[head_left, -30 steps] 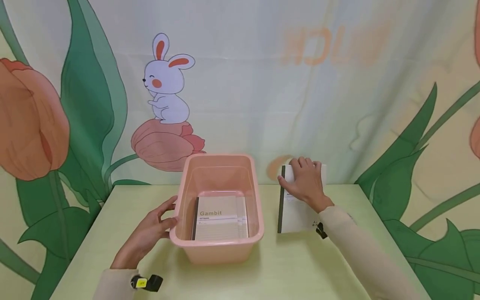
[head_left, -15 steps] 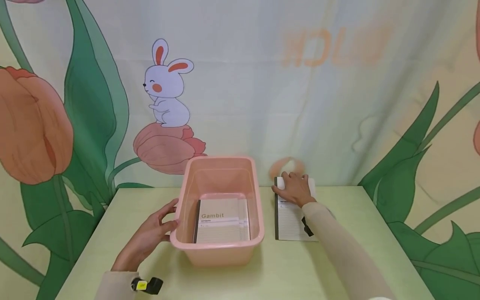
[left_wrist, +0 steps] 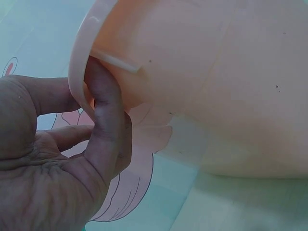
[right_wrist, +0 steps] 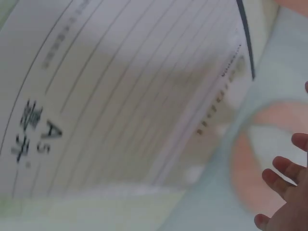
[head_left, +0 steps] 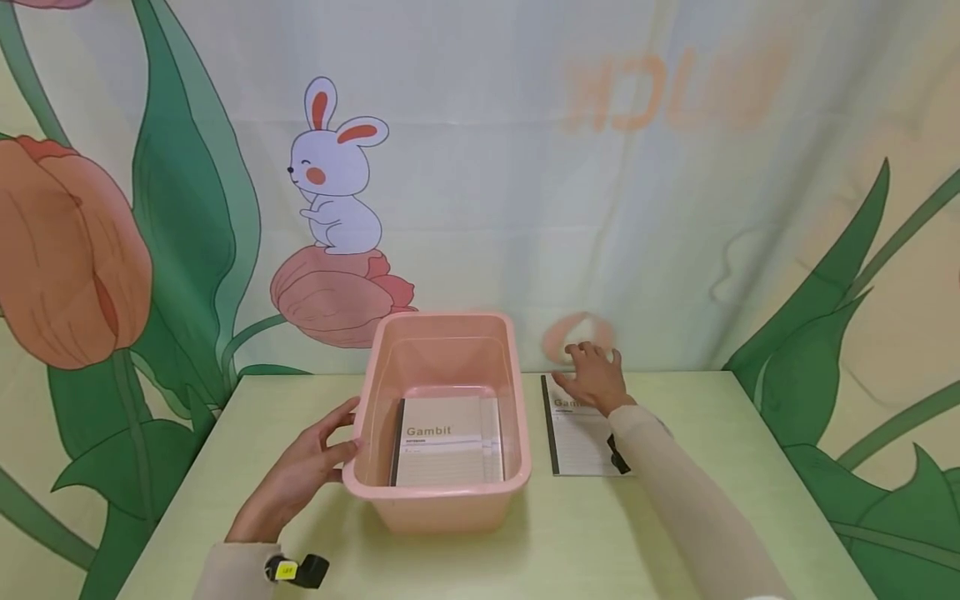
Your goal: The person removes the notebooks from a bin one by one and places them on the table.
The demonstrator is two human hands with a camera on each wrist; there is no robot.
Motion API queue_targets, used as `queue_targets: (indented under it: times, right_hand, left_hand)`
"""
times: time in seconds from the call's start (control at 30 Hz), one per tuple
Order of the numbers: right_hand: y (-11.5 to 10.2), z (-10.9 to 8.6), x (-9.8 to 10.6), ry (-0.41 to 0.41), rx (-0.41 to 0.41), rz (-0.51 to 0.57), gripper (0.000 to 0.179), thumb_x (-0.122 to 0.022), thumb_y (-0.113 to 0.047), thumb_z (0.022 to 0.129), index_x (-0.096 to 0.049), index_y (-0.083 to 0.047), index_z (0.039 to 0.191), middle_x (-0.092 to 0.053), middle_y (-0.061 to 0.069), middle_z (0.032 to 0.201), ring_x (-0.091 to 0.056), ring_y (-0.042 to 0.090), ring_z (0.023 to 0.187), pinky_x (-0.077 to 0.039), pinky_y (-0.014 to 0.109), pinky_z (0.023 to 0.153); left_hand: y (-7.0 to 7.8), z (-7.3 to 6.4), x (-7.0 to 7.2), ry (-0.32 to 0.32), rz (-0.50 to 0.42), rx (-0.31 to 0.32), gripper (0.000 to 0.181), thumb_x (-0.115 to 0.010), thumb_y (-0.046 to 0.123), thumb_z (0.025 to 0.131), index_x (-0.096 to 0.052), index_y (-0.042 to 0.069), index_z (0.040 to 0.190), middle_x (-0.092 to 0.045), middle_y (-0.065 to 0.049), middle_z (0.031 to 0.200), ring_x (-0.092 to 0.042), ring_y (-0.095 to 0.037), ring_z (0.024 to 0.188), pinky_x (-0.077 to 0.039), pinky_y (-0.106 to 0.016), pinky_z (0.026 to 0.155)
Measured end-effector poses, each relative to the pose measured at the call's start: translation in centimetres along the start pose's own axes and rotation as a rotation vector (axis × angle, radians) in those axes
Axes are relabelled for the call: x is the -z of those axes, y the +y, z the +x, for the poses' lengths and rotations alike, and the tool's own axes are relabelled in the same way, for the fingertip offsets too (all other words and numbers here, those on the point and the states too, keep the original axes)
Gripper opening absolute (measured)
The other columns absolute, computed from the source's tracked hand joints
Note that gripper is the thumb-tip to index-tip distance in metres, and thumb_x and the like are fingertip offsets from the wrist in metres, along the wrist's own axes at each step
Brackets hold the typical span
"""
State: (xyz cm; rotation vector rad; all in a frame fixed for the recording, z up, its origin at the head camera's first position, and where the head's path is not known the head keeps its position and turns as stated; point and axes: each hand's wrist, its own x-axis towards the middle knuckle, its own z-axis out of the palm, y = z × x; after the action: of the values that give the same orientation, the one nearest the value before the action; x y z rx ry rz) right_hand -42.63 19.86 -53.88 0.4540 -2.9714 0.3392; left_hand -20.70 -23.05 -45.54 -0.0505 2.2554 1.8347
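A pink plastic bin [head_left: 438, 510] stands on the table. My left hand [head_left: 311, 460] pinches its left rim, as the left wrist view shows with fingers curled at the rim [left_wrist: 83, 62]. Inside the bin lie overlapping notebooks, the top notebook [head_left: 442, 460] reading "Gambit". Right of the bin, another Gambit notebook [head_left: 579, 446] with a dark spine lies flat. My right hand [head_left: 596, 377] hovers over its far end, fingers spread and holding nothing. In the right wrist view, the fingers [right_wrist: 288, 169] are apart from the notebook cover [right_wrist: 130, 96], marked A5.
The pale green table [head_left: 675, 500] ends at a hanging curtain [head_left: 480, 183] printed with a rabbit and tulips. A black strap device [head_left: 303, 571] sits on my left wrist. Bare tabletop lies right of the loose notebook.
My right hand has lowered the tilted notebook flat onto the table and let go of it, lifting slightly away. The left hand stays on the bin's rim.
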Motion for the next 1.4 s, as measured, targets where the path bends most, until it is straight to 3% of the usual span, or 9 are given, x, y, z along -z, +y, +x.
queue_targets:
  times: [0.13,0.4,0.63,0.97,1.17,1.4]
  right_hand:
    - [-0.3,-0.7,1.4,0.018,0.035,0.001,0.055,-0.050,-0.051,0.098,-0.047,-0.017,0.141,-0.047,0.012,0.143,-0.043,0.036,0.134,-0.019,0.068,0.111]
    - [-2.4,-2.4,6.6,0.135,0.162,-0.058,0.055,-0.049,-0.052,0.097,-0.047,-0.020,0.142,-0.044,0.011,0.148,-0.041,0.036,0.135,-0.025,0.067,0.109]
    - [-5.1,-3.9,11.1,0.136,0.262,-0.110,0.061,-0.048,-0.055,0.096,-0.042,-0.023,0.147,-0.037,0.012,0.155,-0.040,0.036,0.138,-0.024,0.067,0.110]
    - [-10.3,-4.7,15.9,0.169,0.410,-0.133,0.061,-0.048,-0.052,0.097,-0.039,-0.022,0.149,-0.039,0.009,0.154,-0.040,0.031,0.139,-0.030,0.061,0.111]
    - [-13.5,-4.3,17.6,0.106,0.443,-0.091,0.064,-0.049,-0.053,0.096,-0.036,-0.023,0.151,-0.036,0.007,0.156,-0.040,0.031,0.140,-0.032,0.055,0.113]
    - [-17.8,-2.7,17.5,-0.099,0.403,0.085,0.067,-0.051,-0.050,0.096,-0.030,-0.024,0.154,-0.032,0.003,0.158,-0.036,0.027,0.143,-0.037,0.051,0.111]
  left_hand:
    - [-0.1,0.0,0.0,-0.007,0.003,-0.014,0.069,-0.056,0.014,0.098,-0.021,0.020,0.158,-0.031,-0.018,0.150,-0.057,-0.038,0.118,-0.059,-0.039,0.079]
    - [-0.2,0.0,0.0,-0.006,0.006,-0.014,0.070,-0.057,0.016,0.099,-0.021,0.022,0.158,-0.031,-0.017,0.150,-0.056,-0.039,0.119,-0.059,-0.040,0.080]
    - [-0.1,0.0,-0.2,0.000,0.006,-0.007,0.071,-0.058,0.017,0.098,-0.020,0.023,0.158,-0.031,-0.017,0.150,-0.055,-0.040,0.122,-0.059,-0.040,0.081]
    - [0.0,-0.1,-0.2,0.004,0.009,-0.011,0.070,-0.057,0.014,0.098,-0.021,0.023,0.158,-0.032,-0.018,0.148,-0.053,-0.042,0.123,-0.059,-0.041,0.081]
    - [0.0,-0.1,-0.3,-0.004,0.003,-0.015,0.070,-0.057,0.015,0.099,-0.020,0.023,0.158,-0.031,-0.018,0.149,-0.053,-0.042,0.124,-0.059,-0.041,0.082]
    - [0.0,-0.1,-0.3,-0.001,0.007,-0.008,0.070,-0.057,0.016,0.099,-0.021,0.024,0.158,-0.030,-0.018,0.150,-0.053,-0.040,0.123,-0.059,-0.040,0.083]
